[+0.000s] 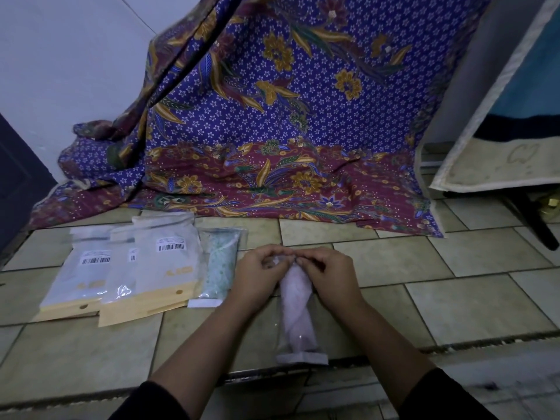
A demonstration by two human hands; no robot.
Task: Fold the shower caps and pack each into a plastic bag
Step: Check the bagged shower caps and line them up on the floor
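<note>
Pink cap going into its bag on the floor

The left hand [257,275] and right hand [328,275] pinch the plastic bag [298,316] mouth to close it; the pink shower cap [295,298] sits inside.

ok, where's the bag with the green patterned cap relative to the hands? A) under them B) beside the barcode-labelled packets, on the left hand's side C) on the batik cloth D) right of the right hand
B: the clear plastic bag holding the green patterned cap lies on the tiled floor next to the barcode-labelled packets, beside the left hand.
</note>
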